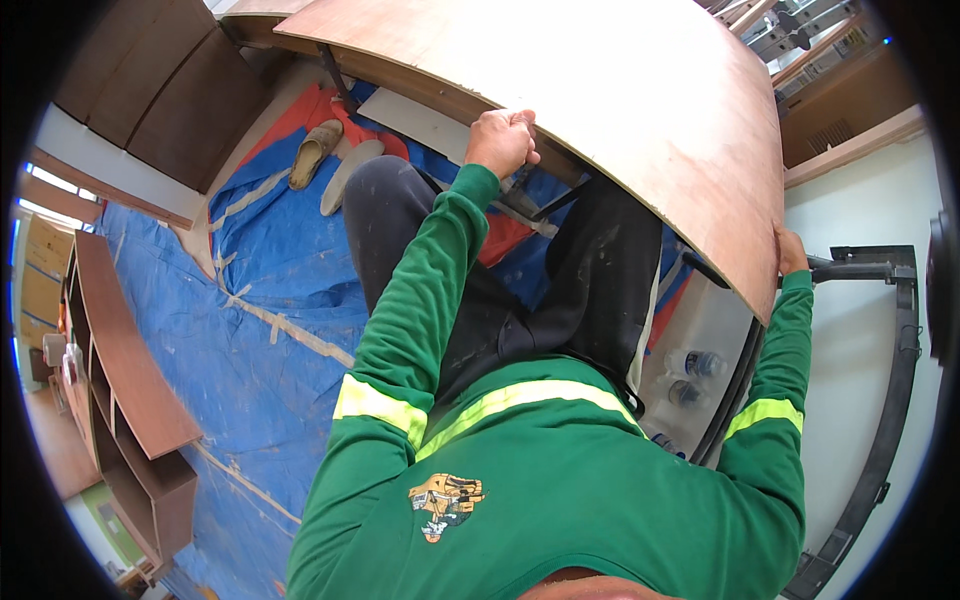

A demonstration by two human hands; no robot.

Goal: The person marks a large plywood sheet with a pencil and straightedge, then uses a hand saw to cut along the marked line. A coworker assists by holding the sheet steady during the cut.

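Observation:
A large pale plywood sheet [640,110] lies across the top of the view, above my bent knees. At its near edge, my left hand [503,140] is closed with curled fingers; what is in them, if anything, does not show. My right hand [792,250] holds the sheet's right edge near its corner, and part of its fingers is hidden by the wood. Beneath the sheet, a wooden rail and dark metal legs [335,75] partly show.
A taped blue tarp [290,310] covers the floor at left, with a pair of worn shoes [315,155] on it. Brown shelving [130,350] stands far left. Several plastic bottles [695,363] lie by my right hip. A black metal frame [900,350] leans along the right wall.

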